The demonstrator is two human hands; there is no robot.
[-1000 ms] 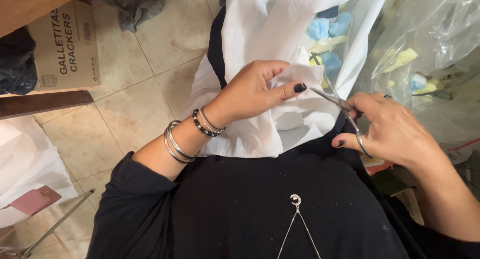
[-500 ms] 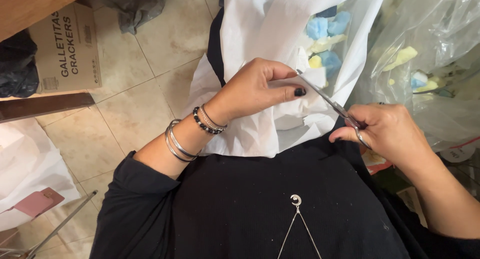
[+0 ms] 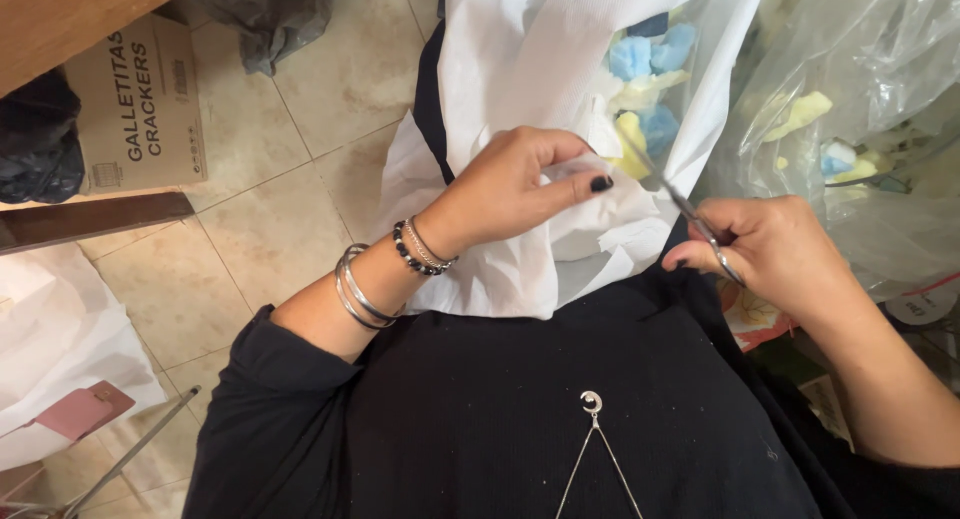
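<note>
My left hand (image 3: 520,189) pinches a fold of white fabric (image 3: 520,69) that lies across my lap. Bracelets ring that wrist. My right hand (image 3: 775,254) grips small metal scissors (image 3: 685,211), whose blades point up-left into the fabric edge near my left fingertips. Beyond the blades, small blue and yellow foam pieces (image 3: 640,69) show inside the white fabric.
A clear plastic bag (image 3: 860,119) with more foam bits lies at the right. A cardboard box (image 3: 135,104) stands on the tiled floor (image 3: 300,159) at upper left, beside a dark bag (image 3: 35,144). White material (image 3: 60,339) and a pink piece (image 3: 85,409) lie at lower left.
The scissors have closed and pushed further up-left into the fabric. My right hand moved slightly left with them; my left hand keeps its pinch.
</note>
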